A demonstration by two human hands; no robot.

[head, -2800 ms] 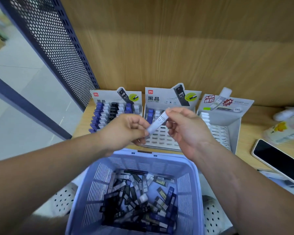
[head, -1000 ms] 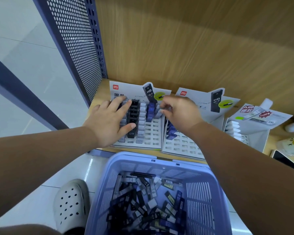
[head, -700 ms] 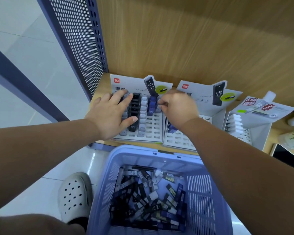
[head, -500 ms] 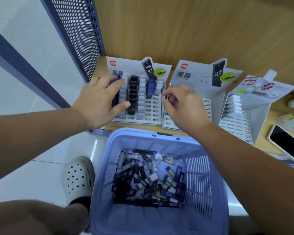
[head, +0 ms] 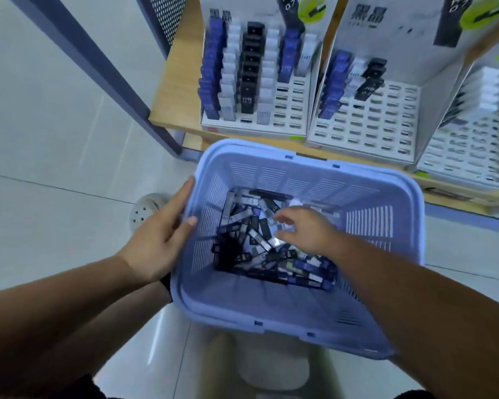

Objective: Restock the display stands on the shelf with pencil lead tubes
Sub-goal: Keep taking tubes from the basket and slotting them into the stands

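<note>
Head view: left hand (head: 159, 237) is gripping basket (head: 300, 329) by its left rim, thumb hooked inside (steadying it, probably). Right hand (head: 308, 231), fingers parted and empty, is hovering over loose tubes (head: 251, 237) inside. Half-filled stands (head: 363, 122) are standing far, on shelf (head: 173, 105).

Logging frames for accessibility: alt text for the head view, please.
A person's right hand reaches into a blue basket of loose pencil lead tubes while the left hand holds its rim. Beyond it, partly filled display stands sit on a wooden shelf.
</note>
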